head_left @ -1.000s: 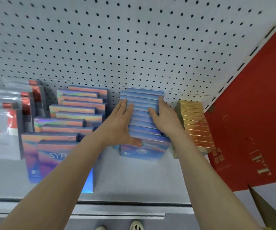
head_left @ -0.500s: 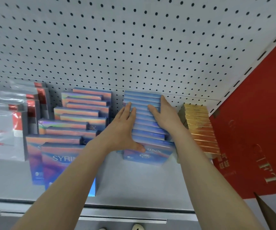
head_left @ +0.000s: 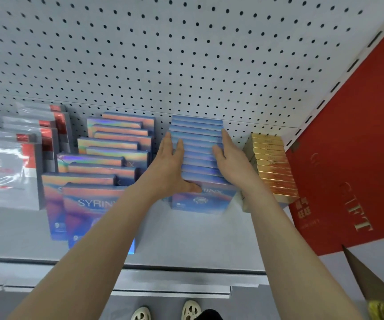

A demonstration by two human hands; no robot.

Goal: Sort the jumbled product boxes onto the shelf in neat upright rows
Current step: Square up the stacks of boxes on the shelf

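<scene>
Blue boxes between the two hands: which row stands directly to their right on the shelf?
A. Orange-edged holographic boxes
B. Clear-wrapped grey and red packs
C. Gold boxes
C: the gold boxes stand just right of the blue boxes, beyond the right hand; the other rows stand left.

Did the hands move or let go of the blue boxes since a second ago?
Hardly any change. The left hand and right hand still press flat against the sides of the blue row, squaring it; neither has let go. The gold boxes and the other rows stayed put.
</scene>
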